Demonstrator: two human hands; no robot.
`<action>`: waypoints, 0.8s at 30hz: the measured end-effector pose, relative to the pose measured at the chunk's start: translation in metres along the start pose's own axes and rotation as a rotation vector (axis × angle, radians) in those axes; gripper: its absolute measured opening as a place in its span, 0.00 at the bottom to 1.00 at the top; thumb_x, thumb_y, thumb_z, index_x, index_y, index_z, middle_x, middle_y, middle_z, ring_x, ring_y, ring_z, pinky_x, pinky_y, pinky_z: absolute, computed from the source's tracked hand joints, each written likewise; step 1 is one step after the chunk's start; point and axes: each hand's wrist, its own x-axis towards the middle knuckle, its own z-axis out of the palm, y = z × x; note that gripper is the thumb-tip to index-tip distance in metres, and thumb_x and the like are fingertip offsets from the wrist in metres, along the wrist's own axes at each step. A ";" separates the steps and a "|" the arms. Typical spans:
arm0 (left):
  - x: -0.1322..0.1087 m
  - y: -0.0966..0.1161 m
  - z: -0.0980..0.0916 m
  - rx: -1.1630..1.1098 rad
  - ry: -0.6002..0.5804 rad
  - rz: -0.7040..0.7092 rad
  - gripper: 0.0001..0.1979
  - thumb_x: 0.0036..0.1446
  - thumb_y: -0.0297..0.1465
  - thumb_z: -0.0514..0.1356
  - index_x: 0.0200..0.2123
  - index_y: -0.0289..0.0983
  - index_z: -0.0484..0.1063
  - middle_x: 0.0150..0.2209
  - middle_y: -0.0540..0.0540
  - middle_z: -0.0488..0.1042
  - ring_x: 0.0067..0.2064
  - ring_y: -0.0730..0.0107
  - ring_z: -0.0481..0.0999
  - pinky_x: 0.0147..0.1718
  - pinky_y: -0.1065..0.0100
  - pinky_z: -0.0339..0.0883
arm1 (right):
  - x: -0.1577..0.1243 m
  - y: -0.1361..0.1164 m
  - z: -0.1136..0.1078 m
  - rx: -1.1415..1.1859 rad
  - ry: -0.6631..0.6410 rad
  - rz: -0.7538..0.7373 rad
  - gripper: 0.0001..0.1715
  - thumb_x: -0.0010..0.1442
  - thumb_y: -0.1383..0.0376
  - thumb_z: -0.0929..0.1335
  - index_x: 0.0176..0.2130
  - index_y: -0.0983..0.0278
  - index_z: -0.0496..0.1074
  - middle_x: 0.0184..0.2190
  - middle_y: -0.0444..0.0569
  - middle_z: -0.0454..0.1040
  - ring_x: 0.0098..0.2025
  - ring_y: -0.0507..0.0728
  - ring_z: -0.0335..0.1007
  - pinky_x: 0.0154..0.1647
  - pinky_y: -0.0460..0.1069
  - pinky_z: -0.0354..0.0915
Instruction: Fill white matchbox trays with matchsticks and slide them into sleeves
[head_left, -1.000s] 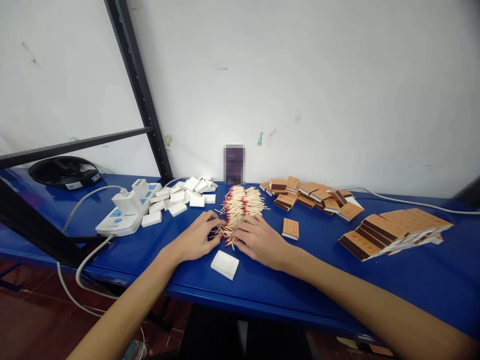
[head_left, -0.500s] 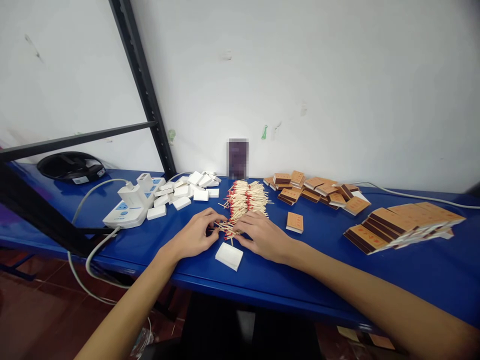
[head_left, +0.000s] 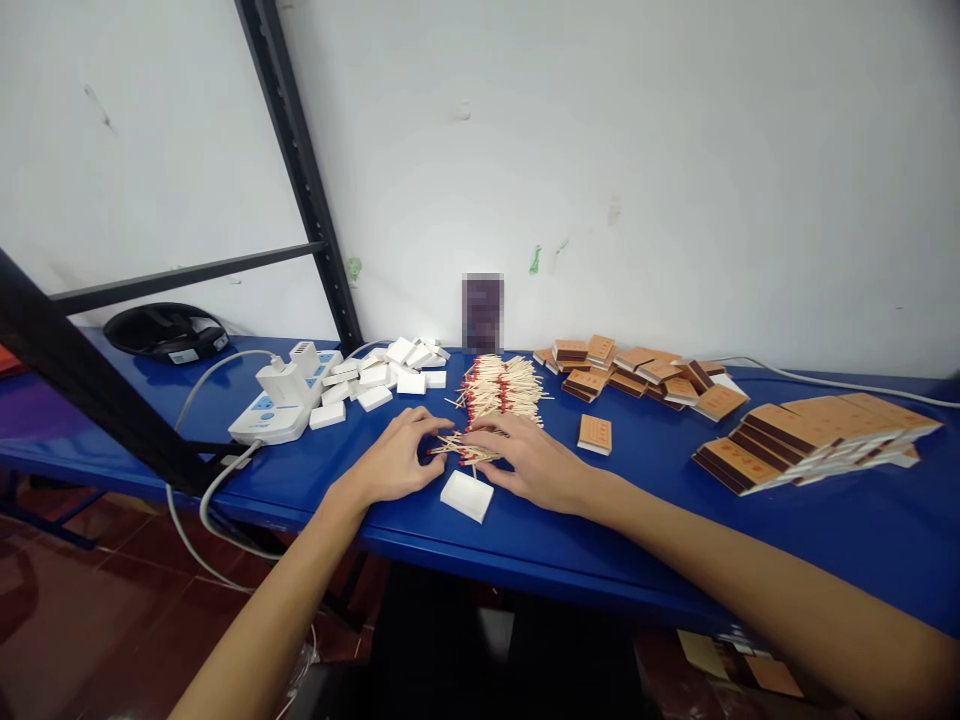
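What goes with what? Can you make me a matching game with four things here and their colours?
Things:
1. matches
2. table
3. stacked matchboxes
4. white-column puzzle piece: the small box nearest the table's front edge

Colours:
A. orange with dark brown sides
B. plain white
C. pale with red tips
D. blue

Pairs: 1-C, 2-D, 3-A, 4-B

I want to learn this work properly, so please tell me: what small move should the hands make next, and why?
Probably the left hand and the right hand should square up the loose matches between them: these lie crossed at several angles, while those in the match pile behind lie mostly side by side. Both hands curve beside them.
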 end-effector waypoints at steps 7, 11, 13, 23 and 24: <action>0.002 -0.002 0.002 -0.044 0.008 0.045 0.19 0.59 0.31 0.58 0.54 0.40 0.70 0.40 0.46 0.71 0.44 0.62 0.71 0.48 0.58 0.66 | 0.003 0.001 0.001 -0.014 -0.068 -0.042 0.15 0.68 0.66 0.62 0.49 0.62 0.75 0.51 0.56 0.74 0.52 0.60 0.70 0.53 0.59 0.67; 0.004 -0.003 0.003 -0.067 0.029 0.058 0.16 0.60 0.31 0.59 0.51 0.40 0.72 0.40 0.46 0.72 0.42 0.63 0.72 0.45 0.60 0.67 | 0.003 0.003 0.004 0.023 -0.057 -0.057 0.14 0.67 0.67 0.63 0.48 0.64 0.76 0.49 0.56 0.76 0.51 0.60 0.72 0.52 0.58 0.68; 0.004 -0.002 0.003 -0.081 0.039 0.068 0.16 0.58 0.28 0.58 0.50 0.40 0.73 0.39 0.46 0.73 0.41 0.65 0.72 0.43 0.62 0.68 | 0.003 0.003 0.003 0.022 -0.060 -0.060 0.14 0.66 0.68 0.64 0.47 0.64 0.76 0.48 0.56 0.77 0.51 0.60 0.72 0.52 0.58 0.68; 0.006 -0.006 0.002 -0.120 0.045 0.025 0.19 0.55 0.23 0.55 0.50 0.38 0.74 0.37 0.47 0.73 0.37 0.67 0.72 0.37 0.66 0.66 | -0.001 0.004 0.004 0.030 0.025 -0.058 0.10 0.65 0.68 0.65 0.45 0.64 0.75 0.45 0.54 0.77 0.48 0.59 0.73 0.51 0.56 0.68; 0.007 -0.008 0.003 -0.118 0.048 0.021 0.18 0.57 0.24 0.54 0.50 0.38 0.74 0.37 0.47 0.73 0.36 0.67 0.72 0.37 0.65 0.66 | -0.002 0.005 0.003 0.029 0.040 -0.040 0.10 0.65 0.68 0.65 0.45 0.64 0.74 0.45 0.54 0.77 0.48 0.59 0.72 0.51 0.56 0.68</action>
